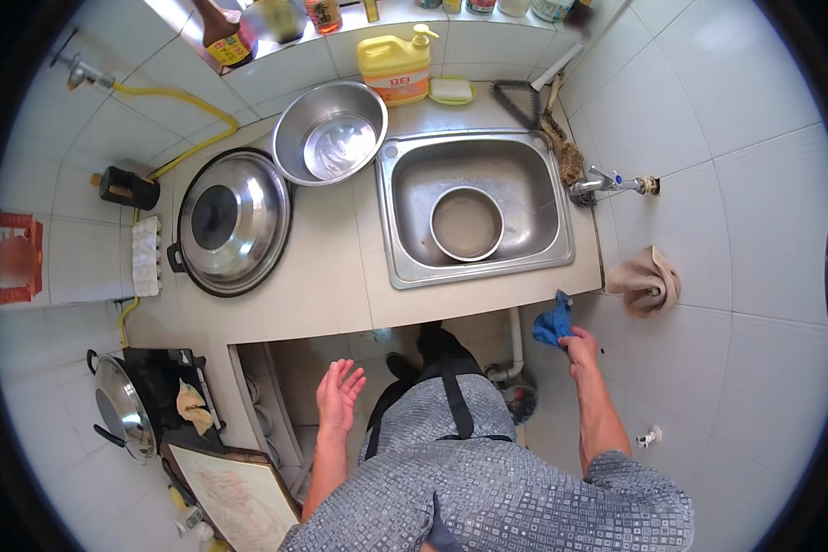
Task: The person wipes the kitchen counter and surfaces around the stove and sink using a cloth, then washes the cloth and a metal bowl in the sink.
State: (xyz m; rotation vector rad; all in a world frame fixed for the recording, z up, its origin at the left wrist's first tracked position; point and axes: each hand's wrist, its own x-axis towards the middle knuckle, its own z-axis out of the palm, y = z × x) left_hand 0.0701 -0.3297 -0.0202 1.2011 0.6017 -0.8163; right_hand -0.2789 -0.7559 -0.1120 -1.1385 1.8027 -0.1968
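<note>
My right hand (579, 349) grips a crumpled blue cloth (553, 323) by its lower end, just off the counter's front right corner. With its fingers spread, my left hand (338, 397) is raised in front of the counter and holds nothing. Before me is a steel sink (414, 207) set into the beige counter (324, 255). A round metal bowl (466, 224) stands in the sink, with what looks like cloudy water inside. Back left of the sink, a larger steel basin (338, 141) appears tilted.
A lidded pan (238, 221) stands left on the counter. Behind are a yellow detergent jug (395, 69) and a soap dish (451, 90). The faucet (614, 181) and a hanging beige cloth (645, 281) are on the right wall. A wok (124, 407) sits on the stove at left.
</note>
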